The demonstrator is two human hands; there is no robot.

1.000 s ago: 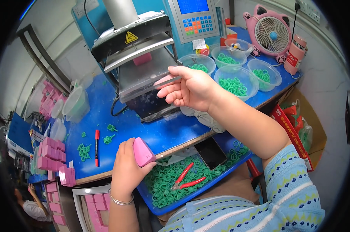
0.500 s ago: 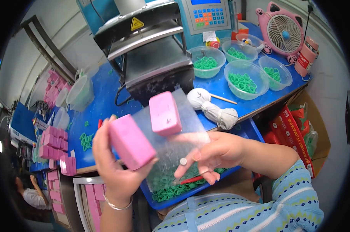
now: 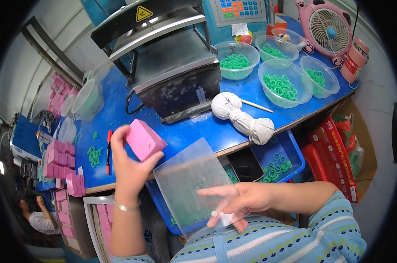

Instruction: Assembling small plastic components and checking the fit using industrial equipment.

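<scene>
My left hand [image 3: 129, 168] holds a small pink box [image 3: 144, 139] up over the front edge of the blue table [image 3: 194, 131]. My right hand [image 3: 239, 201] grips a clear plastic sheet [image 3: 192, 184] by its lower right corner, low in front of my chest; a small white round piece sits at my fingertips. Through the sheet I see green rings in the blue tray [image 3: 290, 151] below the table edge. The black and silver press machine [image 3: 168, 70] stands behind both hands.
A white cloth bundle [image 3: 242, 116] with a stick lies right of the machine. Several clear bowls of green rings [image 3: 284, 83] and a pink fan [image 3: 327, 30] stand at the back right. A red pen [image 3: 108, 151], loose green rings and stacked pink boxes [image 3: 60, 160] are at the left. A red carton [image 3: 334, 153] stands at the right.
My right hand left the machine and came down with the clear sheet. The second pink box seen on the sheet is out of sight. My left hand raised its pink box.
</scene>
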